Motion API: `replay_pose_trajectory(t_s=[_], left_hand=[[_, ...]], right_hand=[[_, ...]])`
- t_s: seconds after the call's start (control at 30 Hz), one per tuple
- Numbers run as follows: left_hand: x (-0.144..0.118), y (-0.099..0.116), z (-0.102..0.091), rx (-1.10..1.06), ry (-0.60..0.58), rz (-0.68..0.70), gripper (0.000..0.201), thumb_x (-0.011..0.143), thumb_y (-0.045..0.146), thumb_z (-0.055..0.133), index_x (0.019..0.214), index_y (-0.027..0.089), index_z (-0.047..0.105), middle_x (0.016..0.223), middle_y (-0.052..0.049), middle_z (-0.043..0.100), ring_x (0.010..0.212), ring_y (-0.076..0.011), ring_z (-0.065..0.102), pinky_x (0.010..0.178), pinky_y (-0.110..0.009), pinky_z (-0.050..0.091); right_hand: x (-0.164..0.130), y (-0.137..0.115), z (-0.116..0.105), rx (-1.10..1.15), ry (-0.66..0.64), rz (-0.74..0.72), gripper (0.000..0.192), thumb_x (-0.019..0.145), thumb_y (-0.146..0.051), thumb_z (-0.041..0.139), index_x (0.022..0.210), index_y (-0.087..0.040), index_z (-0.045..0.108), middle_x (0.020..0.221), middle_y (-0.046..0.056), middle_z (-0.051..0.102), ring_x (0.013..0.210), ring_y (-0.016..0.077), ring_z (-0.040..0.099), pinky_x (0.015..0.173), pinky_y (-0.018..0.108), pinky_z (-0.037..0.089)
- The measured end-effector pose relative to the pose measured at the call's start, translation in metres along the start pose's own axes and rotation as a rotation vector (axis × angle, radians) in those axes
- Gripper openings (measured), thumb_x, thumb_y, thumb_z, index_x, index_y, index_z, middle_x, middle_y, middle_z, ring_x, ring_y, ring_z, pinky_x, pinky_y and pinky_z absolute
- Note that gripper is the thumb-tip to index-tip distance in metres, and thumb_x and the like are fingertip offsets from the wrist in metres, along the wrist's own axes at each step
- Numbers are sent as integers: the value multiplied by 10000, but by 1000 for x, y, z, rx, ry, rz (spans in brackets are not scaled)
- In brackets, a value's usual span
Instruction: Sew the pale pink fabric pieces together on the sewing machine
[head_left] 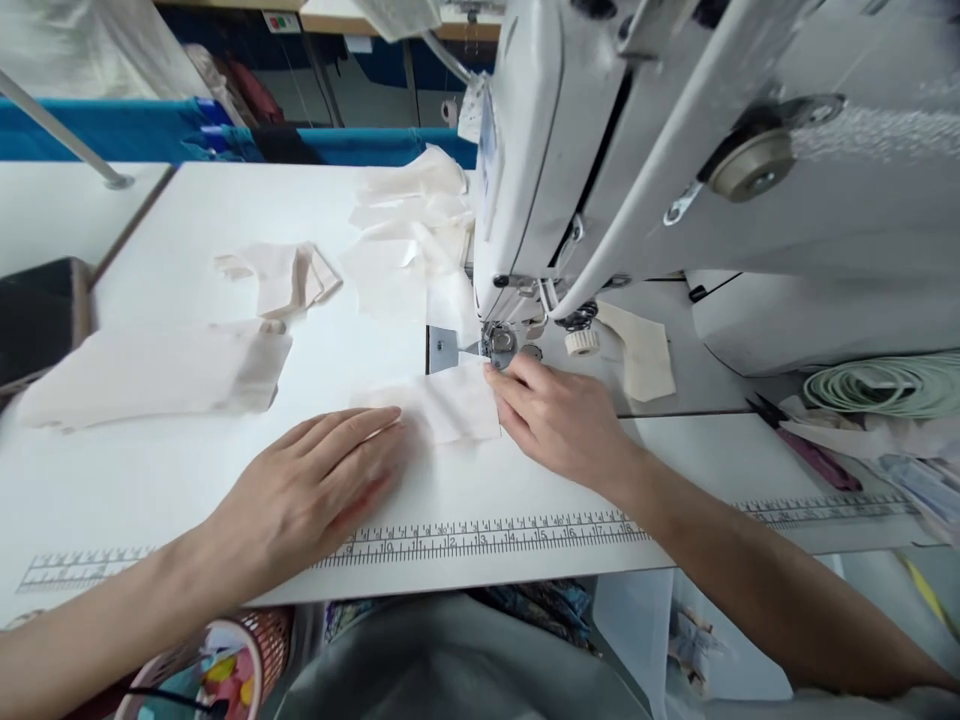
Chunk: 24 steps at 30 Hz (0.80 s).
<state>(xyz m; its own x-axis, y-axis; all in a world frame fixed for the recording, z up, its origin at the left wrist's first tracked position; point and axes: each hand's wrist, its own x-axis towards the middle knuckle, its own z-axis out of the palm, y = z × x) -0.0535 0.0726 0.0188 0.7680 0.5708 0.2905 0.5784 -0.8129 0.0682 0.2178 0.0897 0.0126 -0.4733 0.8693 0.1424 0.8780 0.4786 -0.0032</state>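
Left hand (pixel 322 480) lies flat and open, palm down, fingers together, on the white worktop (pixel 150 470); its fingertips press the near-left edge of a small cream fabric piece (pixel 450 405). Right hand (pixel 559 420) is also uncurled, gripping nothing: fingers extended, fingertips on the far-right corner of the same piece, just beside the presser foot (pixel 499 345) of the sewing machine (pixel 600 150).

Fabric piece sits between the two hands, its far edge reaching the needle area just ahead of the right fingertips. Whether the foot is lowered onto the cloth cannot be told from this view.

Progress, as a judgement: the piece appears placed and aligned at the foot, with nearly all of its length on the near side of the needle, so the seam looks at or close to its start. Most of the stitching seems left to do.

Beyond the left hand: a larger folded cream piece (pixel 157 375) lies to its far left, a smaller crumpled piece (pixel 277 275) further off, and a loose stack of cut pieces (pixel 412 220) behind the needle. These may be sewn or waiting; cannot tell which.

To the right of the right hand: one cream strip (pixel 645 350) on the machine bed, and snips (pixel 806 445) well apart. A printed ruler scale (pixel 487 535) runs along the worktop edge, nearer the body than both hands.
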Motion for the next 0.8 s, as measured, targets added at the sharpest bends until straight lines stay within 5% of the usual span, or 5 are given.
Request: replay_pose_trajectory(t_s=[0.27,0.8], left_hand=[[-7,-7,2,-25,4,-5,402,930,133,485,1321,218,533,1287,-82,630,1120,-257,628,902,-405,533],[-2,-4,6,-46,40,62,337,898,112,569,1227,186,577,1203,-97,657,1093,-241,628,895,-374,510]], right_hand=[[1,8,-1,66,-47,-4,432,950,-180,339,1294,-167,600,946,53,619,601,106,437,435,245,255],[0,6,0,25,-74,9,430,962,-188,344,1319,-178,585,989,57,630,638,116,490,473,256,289]])
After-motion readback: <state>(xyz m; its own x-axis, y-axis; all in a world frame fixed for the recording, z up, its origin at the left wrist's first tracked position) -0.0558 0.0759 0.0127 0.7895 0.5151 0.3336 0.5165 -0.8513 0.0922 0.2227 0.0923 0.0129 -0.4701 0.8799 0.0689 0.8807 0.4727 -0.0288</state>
